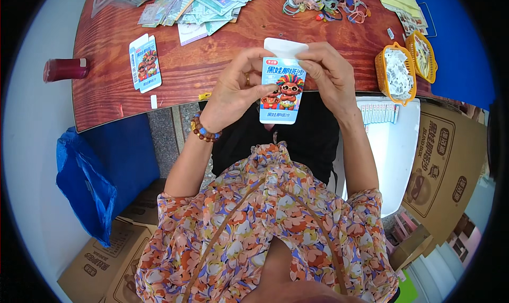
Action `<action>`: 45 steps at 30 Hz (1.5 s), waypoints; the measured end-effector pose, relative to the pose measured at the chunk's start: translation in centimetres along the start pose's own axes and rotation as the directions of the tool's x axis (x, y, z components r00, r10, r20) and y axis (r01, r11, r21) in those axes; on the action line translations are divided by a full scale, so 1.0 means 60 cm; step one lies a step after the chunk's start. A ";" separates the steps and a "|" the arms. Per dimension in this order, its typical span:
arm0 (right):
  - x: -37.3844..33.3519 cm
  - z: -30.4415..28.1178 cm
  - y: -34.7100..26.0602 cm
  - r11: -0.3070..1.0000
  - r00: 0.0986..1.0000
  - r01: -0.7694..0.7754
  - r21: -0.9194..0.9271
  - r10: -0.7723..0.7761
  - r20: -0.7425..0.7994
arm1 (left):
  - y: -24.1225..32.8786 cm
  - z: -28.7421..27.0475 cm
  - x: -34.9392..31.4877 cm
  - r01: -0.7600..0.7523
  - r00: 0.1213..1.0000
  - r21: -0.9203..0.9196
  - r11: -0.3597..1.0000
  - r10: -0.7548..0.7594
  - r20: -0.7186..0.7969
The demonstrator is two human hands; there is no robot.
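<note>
Between my hands, at the table's near edge, I hold a small blue and white carton printed with cartoon figures, its white top flap raised. My left hand grips the left side, thumb across the front. At the upper right corner, my right hand pinches the carton near the flap. The fingers behind it are hidden. Another flat carton of the same print lies on the table to the left.
Stacked cards and a heap of colourful cords lie at the back. A dark red jar rests at left. Yellow baskets with small packets stand at right, above a white bin holding a row of cartons. A blue bag hangs at left.
</note>
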State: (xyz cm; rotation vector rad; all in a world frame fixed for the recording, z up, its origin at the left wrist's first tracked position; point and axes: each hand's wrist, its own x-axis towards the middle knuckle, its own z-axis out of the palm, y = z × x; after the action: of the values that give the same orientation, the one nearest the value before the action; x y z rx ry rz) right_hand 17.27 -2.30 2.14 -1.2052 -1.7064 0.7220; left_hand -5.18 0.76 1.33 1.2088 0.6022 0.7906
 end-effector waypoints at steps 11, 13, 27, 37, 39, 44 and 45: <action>0.004 -0.013 -0.036 0.884 0.950 -0.287 0.368 0.312 -0.008 | -0.005 0.018 -0.004 -0.094 0.995 0.206 0.974 0.096 0.002; 0.007 -0.020 -0.035 0.878 0.952 -0.284 0.384 0.305 0.009 | -0.009 0.016 -0.004 -0.079 0.997 0.185 0.980 0.075 0.025; 0.011 -0.067 -0.040 0.808 0.842 -0.517 0.283 0.420 0.338 | -0.005 0.020 -0.001 -0.051 0.997 0.250 0.967 0.034 0.069; 0.005 -0.059 -0.043 0.839 0.875 -0.471 0.274 0.403 0.270 | -0.003 0.021 0.004 0.023 0.994 0.212 0.977 -0.045 0.097; 0.010 -0.068 -0.044 0.864 0.863 -0.469 0.182 0.404 0.304 | -0.003 0.022 0.004 0.029 0.993 0.183 0.983 -0.049 0.105; 0.010 -0.068 -0.043 0.900 0.869 -0.427 0.091 0.380 0.317 | -0.015 0.016 0.009 0.037 0.991 0.183 0.982 -0.060 0.122; 0.008 -0.067 -0.040 0.920 0.883 -0.390 0.049 0.358 0.304 | -0.016 0.015 0.010 0.041 0.990 0.192 0.981 -0.067 0.128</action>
State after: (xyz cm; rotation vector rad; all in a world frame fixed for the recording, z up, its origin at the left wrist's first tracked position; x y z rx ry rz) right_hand 19.87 -2.85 6.06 -1.4257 -1.6525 1.2662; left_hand -3.95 0.56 0.62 1.4016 0.6072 0.6112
